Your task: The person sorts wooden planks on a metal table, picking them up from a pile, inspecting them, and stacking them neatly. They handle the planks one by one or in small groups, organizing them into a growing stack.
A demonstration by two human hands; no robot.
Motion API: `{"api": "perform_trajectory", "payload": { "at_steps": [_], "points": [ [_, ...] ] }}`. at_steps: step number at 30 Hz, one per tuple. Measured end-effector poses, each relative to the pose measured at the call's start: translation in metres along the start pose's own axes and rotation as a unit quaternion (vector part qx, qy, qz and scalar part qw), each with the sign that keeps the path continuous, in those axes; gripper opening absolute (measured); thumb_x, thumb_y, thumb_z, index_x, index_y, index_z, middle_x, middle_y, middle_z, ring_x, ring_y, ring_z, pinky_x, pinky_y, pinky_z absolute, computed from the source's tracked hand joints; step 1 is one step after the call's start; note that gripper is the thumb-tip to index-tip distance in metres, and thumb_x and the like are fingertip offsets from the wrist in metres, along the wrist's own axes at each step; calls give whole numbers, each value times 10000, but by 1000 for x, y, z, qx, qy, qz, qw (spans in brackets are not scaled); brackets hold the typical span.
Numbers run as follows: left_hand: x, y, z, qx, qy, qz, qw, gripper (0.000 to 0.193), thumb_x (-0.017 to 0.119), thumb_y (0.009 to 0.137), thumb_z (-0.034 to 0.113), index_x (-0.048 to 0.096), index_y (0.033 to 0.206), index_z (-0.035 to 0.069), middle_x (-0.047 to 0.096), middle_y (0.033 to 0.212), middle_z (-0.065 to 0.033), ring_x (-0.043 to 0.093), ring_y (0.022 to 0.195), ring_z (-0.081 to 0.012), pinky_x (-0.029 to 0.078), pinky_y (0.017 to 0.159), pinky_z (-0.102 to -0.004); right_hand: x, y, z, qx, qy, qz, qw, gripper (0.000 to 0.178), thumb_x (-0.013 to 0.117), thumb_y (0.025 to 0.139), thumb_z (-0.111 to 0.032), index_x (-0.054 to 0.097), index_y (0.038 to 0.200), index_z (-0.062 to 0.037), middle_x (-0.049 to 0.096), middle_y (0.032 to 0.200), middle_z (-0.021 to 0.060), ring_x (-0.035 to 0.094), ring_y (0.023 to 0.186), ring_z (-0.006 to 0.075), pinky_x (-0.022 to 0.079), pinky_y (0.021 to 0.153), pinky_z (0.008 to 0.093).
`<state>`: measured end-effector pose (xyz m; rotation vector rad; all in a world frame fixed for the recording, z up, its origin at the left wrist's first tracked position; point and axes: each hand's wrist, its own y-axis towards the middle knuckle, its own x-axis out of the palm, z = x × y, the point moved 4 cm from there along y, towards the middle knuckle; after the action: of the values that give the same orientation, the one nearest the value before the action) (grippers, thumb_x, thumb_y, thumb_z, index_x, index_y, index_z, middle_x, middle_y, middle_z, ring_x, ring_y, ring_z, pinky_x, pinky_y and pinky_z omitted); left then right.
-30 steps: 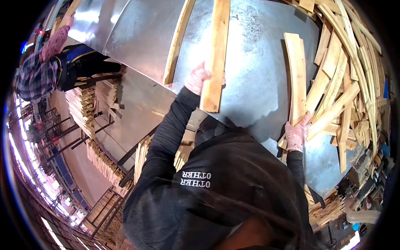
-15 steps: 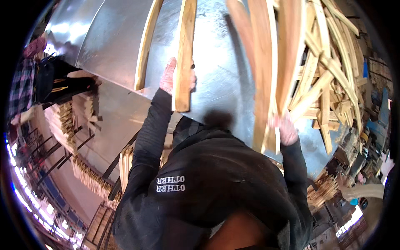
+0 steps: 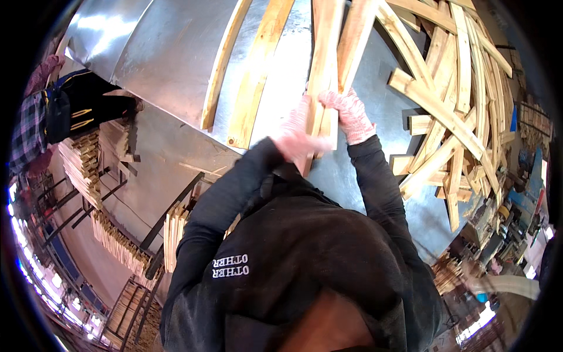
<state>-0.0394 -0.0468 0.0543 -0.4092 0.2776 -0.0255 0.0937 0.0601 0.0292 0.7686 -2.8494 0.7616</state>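
Observation:
Both my hands wear pinkish knit gloves and are at the near ends of several long wooden slats [image 3: 324,64] over the metal table. My left hand [image 3: 296,132] lies along the left edge of these slats, with its thumb across them; it is a little blurred. From the right, my right hand [image 3: 350,114] closes its fingers over the slats, one of which slants off to the upper right. Left of my hands, a wide slat [image 3: 258,76] with a knot near its end lies flat on the table. Beside it is a narrower slat [image 3: 224,67].
A jumbled pile of slats [image 3: 451,105] covers the right of the metal table [image 3: 170,64]. At far left stands another person [image 3: 64,114] in a plaid shirt, next to stacked slats [image 3: 82,167]. More slats [image 3: 176,229] stand by a dark metal rack below the table edge.
My left hand has let go of the wide slat, now lying flat, and moved right. My right hand has brought its slats leftward and up, so both hands meet at them.

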Motion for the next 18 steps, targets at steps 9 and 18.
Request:
{"api": "perform_trajectory", "payload": {
  "at_steps": [9,18],
  "points": [
    [-32,19,-20,-28,-351,-10,936,719,597,868,101,241,1488,22,593,1132,-65,570,1015,-137,478,888,-292,4,-8,-4,58,193,-111,973,612,737,770,-180,512,1278,77,603,1192,189,639,1039,262,500,940,337],
    [-34,35,-39,4,-565,-122,816,499,704,807,123,519,1238,-46,636,1078,-180,675,874,-299,568,790,-424,14,2,2,47,296,-55,952,531,633,940,-249,433,1353,17,565,1253,231,616,1061,328,570,869,441]
  ]
}}
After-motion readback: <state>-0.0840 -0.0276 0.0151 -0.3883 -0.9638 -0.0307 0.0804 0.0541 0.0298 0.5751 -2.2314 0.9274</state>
